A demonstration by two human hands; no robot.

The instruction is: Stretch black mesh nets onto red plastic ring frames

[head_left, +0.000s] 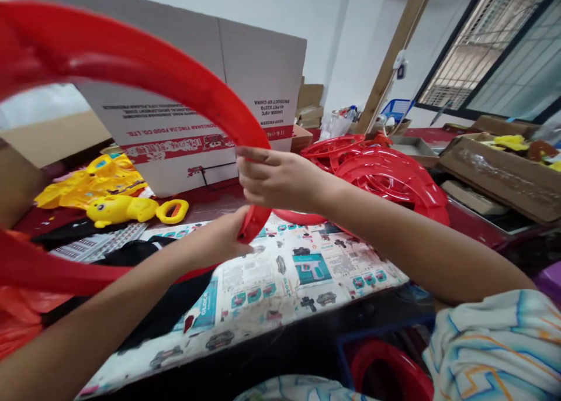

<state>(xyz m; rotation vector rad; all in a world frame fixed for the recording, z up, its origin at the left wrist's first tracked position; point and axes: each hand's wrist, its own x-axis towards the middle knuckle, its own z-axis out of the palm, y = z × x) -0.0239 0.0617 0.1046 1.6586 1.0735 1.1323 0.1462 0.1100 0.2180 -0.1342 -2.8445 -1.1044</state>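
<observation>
Seemingly midway: a red plastic ring (184,79) is raised above a paper-covered table (258,278), right hand (284,176) pinching it, left hand (223,234) touching it, its grip unclear; whether the ends are joined can't be told; more red pieces (385,170) lie piled behind

The single head-worn camera looks forward and down over the white printed-paper table covering (272,298), toward the pale wall (350,56). The curved red plastic piece (188,79) looms near the lens; the dark-framed barred window (486,44) stands well beyond.
</observation>
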